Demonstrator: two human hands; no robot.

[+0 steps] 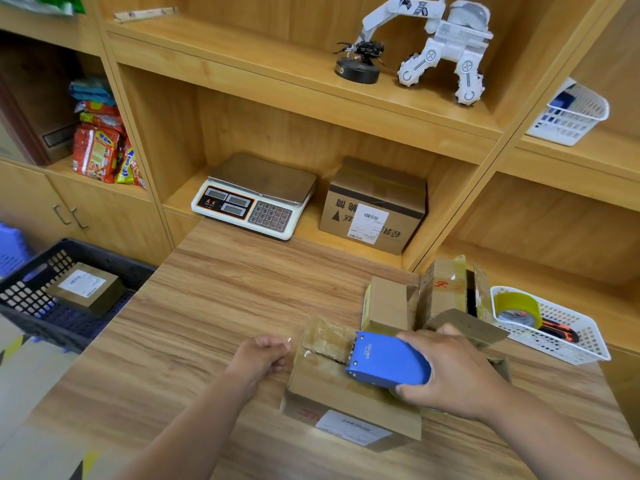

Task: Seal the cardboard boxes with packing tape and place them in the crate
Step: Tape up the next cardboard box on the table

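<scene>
Cardboard box [322, 386], brown, wrinkled clear tape on top.

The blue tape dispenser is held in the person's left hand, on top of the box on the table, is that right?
Not quite. The head view shows the blue tape dispenser held in the right hand, not the left hand, which is curled beside the cardboard box. The dispenser is on top of that box on the table, as you said.

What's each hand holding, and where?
The right hand grips the dispenser round its rear; the left hand seems to pinch the tape end.
</scene>
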